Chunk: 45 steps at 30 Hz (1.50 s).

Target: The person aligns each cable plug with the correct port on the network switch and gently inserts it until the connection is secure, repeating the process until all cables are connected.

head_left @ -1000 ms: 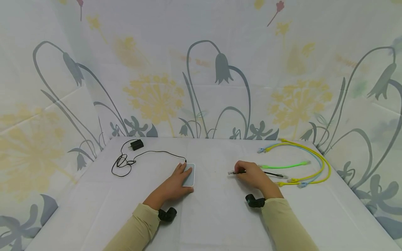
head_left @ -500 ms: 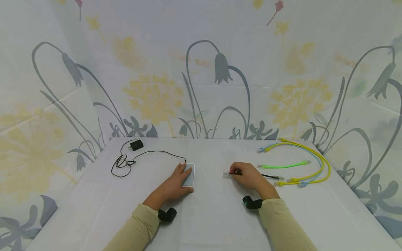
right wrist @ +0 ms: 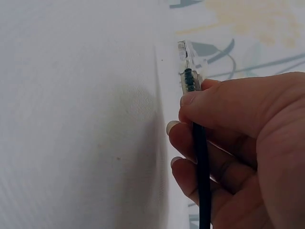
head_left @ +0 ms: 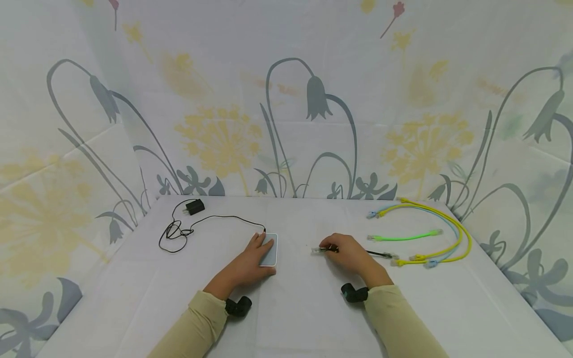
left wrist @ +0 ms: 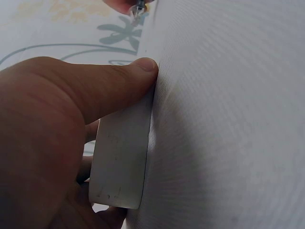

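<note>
My left hand (head_left: 243,267) holds a small white box with a grey top (head_left: 270,255) flat on the table, fingers along its far and left sides and thumb at its near edge. The left wrist view shows the thumb across the plain white side of the box (left wrist: 119,160). A thin black cord runs into the box's far edge. To the right, my right hand (head_left: 349,254) pinches a short black Ethernet cable (head_left: 380,254) just behind one plug. That clear plug (right wrist: 186,57) points left, toward the box, with a gap between them. The cable's other end trails to the right.
A black power adapter (head_left: 195,207) lies at the back left, its cord (head_left: 176,229) loosely coiled. At right lie a short green Ethernet cable (head_left: 405,238) and longer yellow cables (head_left: 467,243) curved together with a light blue one (head_left: 453,226). A printed cloth (head_left: 286,149) hangs behind the white table.
My right hand has moved left and slightly nearer to me with the black Ethernet cable, bringing its plug closer to the box. The left hand and box have stayed in place.
</note>
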### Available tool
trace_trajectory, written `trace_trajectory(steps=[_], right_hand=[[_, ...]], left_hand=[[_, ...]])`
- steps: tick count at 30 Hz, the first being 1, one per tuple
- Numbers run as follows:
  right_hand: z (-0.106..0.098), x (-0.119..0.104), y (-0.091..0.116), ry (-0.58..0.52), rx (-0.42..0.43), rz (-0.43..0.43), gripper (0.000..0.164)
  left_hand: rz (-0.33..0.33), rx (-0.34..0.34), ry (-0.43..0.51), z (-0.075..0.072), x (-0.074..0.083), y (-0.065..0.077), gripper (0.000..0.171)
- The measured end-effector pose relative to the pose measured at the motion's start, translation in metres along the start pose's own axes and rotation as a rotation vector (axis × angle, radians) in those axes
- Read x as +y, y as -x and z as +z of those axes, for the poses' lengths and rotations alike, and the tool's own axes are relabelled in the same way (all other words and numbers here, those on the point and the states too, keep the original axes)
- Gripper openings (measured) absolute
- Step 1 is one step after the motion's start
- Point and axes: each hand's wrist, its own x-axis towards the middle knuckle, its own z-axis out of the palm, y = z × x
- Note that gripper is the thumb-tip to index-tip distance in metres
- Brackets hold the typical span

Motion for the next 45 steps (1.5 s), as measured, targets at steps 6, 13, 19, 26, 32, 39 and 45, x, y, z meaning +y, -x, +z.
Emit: trace_trajectory(steps=[6,13,19,26,32,39,45], right_hand=[[0.003,-0.003,-0.001,0.024,-0.015,0.002,0.02],[0.007,-0.005,-0.002,0.043,-0.022,-0.018,0.02],[0.01,-0.01,-0.002,0.044,-0.04,-0.012,0.021],[0.014,-0.016,-0.004,0.048,-0.031,-0.029,0.018],[0.017,-0.02,-0.005,0.053,-0.031,-0.055,0.017],[0.02,-0.024,-0.005,0.046,-0.042,-0.074,0.017],[0.024,-0.026,-0.006,0.025,-0.034,-0.074,0.012]], left_hand=[[-0.001,0.008,0.001,0.0,0.0,0.0,0.075],[-0.001,0.009,0.007,-0.001,0.0,0.0,0.076],[0.022,0.016,-0.006,0.001,-0.002,-0.001,0.075],[0.03,0.018,-0.005,0.001,-0.003,-0.001,0.075],[0.031,0.009,-0.012,0.001,-0.002,0.0,0.075],[0.029,0.008,-0.016,0.001,-0.003,-0.001,0.076],[0.019,0.008,-0.017,0.0,-0.002,-0.002,0.076]])
